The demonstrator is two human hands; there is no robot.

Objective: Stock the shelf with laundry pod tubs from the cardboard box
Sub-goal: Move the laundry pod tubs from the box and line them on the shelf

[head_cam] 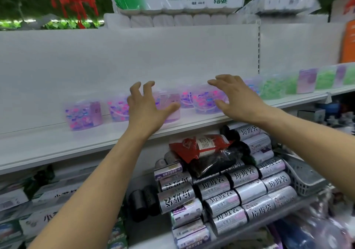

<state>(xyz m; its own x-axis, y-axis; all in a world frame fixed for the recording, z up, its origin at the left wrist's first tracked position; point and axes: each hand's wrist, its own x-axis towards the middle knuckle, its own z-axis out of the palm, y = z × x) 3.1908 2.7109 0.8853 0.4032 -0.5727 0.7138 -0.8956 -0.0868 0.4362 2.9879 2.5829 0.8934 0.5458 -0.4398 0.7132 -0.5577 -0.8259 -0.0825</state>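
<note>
Both hands reach over the shelf — left hand and right hand spread, holding nothing — before blurred purple tubs.

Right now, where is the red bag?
In the head view the red bag lies on the lower shelf, on top of the pile of silver rolls, below the right hand and the white shelf.
</note>
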